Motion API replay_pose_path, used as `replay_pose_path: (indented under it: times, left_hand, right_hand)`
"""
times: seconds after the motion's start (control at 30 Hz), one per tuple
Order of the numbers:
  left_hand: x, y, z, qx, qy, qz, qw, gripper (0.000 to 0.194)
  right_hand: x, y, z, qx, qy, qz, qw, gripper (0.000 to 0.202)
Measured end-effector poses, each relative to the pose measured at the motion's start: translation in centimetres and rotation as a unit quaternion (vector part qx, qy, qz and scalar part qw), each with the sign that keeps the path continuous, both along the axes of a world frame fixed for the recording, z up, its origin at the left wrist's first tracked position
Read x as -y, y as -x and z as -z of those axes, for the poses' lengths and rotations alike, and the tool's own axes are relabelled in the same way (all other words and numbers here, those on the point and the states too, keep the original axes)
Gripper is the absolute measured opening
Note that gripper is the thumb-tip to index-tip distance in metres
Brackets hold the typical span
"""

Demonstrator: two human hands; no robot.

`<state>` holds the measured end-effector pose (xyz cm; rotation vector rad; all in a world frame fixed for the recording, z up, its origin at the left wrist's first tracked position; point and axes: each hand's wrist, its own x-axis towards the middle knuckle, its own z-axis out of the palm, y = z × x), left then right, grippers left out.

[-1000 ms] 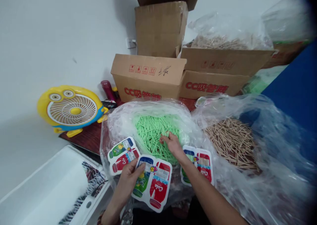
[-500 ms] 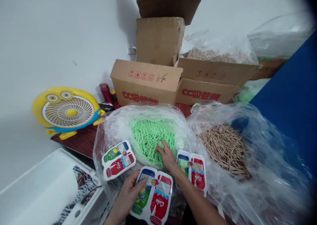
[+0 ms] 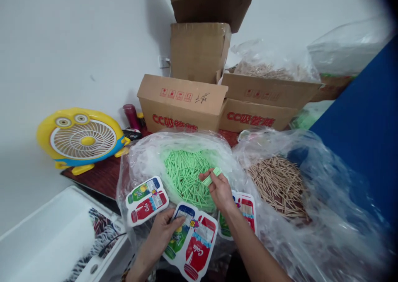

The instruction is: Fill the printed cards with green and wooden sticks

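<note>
The left hand [image 3: 163, 234] grips the held pack [image 3: 200, 249] by its left edge, thumb on top, at the near side of the scene. This pack has a white border and two jar-shaped prints side by side, green on the left and red with the word "Cola" on the right; it tilts a little. The right hand [image 3: 221, 189] is closed on a small bundle of green sticks [image 3: 215, 174], pinched between thumb and fingers above the right part of the green pile [image 3: 185, 174]. That pile lies in a clear plastic bag [image 3: 139, 151], just beyond the held pack.

A second pack [image 3: 146, 201] with the same prints rests on the near left of the bag. A third pack [image 3: 249, 205] lies to the right, partly hidden by the right wrist and forearm. Farther right, brown sticks [image 3: 276, 184] are heaped in another sheet of clear plastic [image 3: 323, 166].

On the far left of the dark red counter [image 3: 102, 174] stands a yellow and blue fan [image 3: 87, 138] with two printed eyes, near a dark red bottle [image 3: 132, 117]. Two cardboard boxes with red lettering, a left box [image 3: 182, 104] and a right box [image 3: 261, 95], stand behind the plastic. A white tub [image 3: 46, 228] occupies the near left corner.
</note>
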<state>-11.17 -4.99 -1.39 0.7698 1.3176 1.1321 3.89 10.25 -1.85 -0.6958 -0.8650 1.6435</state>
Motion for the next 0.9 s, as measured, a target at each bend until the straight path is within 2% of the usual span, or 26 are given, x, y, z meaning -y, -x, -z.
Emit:
replay_pose_path:
  times: [0.07, 0.1, 0.17, 0.2, 0.23, 0.27, 0.33, 0.4, 0.43, 0.5, 0.63, 0.7, 0.8, 0.9]
  left_hand:
    - [-0.2, -0.4, 0.2, 0.004, -0.003, 0.005, 1.000, 0.030]
    - [-0.2, -0.5, 0.3, 0.005, -0.006, 0.004, 1.000, 0.030]
    - [0.0, -0.7, 0.7, 0.003, -0.014, -0.001, 1.000, 0.029]
    - [0.2, -0.6, 0.9, 0.000, -0.017, -0.004, 1.000, 0.029]
    - [0.5, -0.5, 1.2, -0.004, -0.017, -0.006, 1.000, 0.029]
    - [0.8, -0.4, 1.4, -0.006, -0.014, -0.010, 1.000, 0.030]
    - [1.4, 0.0, 1.8, -0.004, -0.005, -0.016, 1.000, 0.031]
    - [1.8, 0.3, 1.9, 0.009, 0.004, -0.021, 1.000, 0.030]
    - [1.9, 0.5, 1.9, 0.017, 0.006, -0.022, 1.000, 0.030]
    - [1.9, 0.6, 1.8, 0.030, 0.005, -0.025, 0.999, 0.028]
    - [1.7, 0.7, 1.8, 0.037, -0.005, -0.036, 0.999, 0.029]
    - [1.6, 0.7, 1.8, 0.029, -0.003, -0.039, 0.999, 0.029]
    - [1.6, 0.7, 1.8, 0.013, 0.005, -0.044, 0.999, 0.030]
    - [1.8, 0.7, 1.7, 0.018, 0.006, -0.038, 0.999, 0.028]
  right_hand:
    - [0.0, -0.2, -0.6, -0.001, -0.002, -0.016, 1.000, 0.025]
    - [-0.1, -0.2, -0.6, 0.031, -0.012, -0.026, 0.999, 0.024]
    - [-0.3, -0.1, -0.1, 0.150, -0.066, -0.049, 0.985, 0.020]
    - [-0.4, 0.0, 0.3, 0.228, -0.116, -0.065, 0.965, 0.016]
    - [-0.5, 0.2, 0.6, 0.307, -0.180, -0.084, 0.931, 0.013]
    - [-0.7, 0.5, 0.9, 0.383, -0.251, -0.103, 0.883, 0.011]
    - [-0.8, 1.1, 1.1, 0.516, -0.380, -0.130, 0.756, 0.014]
    - [-0.8, 1.7, 0.9, 0.610, -0.460, -0.157, 0.625, 0.019]
    - [-0.7, 2.0, 0.7, 0.636, -0.481, -0.170, 0.578, 0.021]
    - [-0.6, 2.6, 0.4, 0.656, -0.507, -0.189, 0.527, 0.022]
    - [-0.4, 3.7, 0.2, 0.664, -0.526, -0.195, 0.493, 0.019]
    - [-0.4, 4.0, 0.2, 0.666, -0.521, -0.196, 0.497, 0.020]
    - [-0.6, 4.2, 0.3, 0.652, -0.503, -0.193, 0.534, 0.019]
    - [-1.3, 3.7, 0.2, 0.627, -0.464, -0.171, 0.602, 0.016]
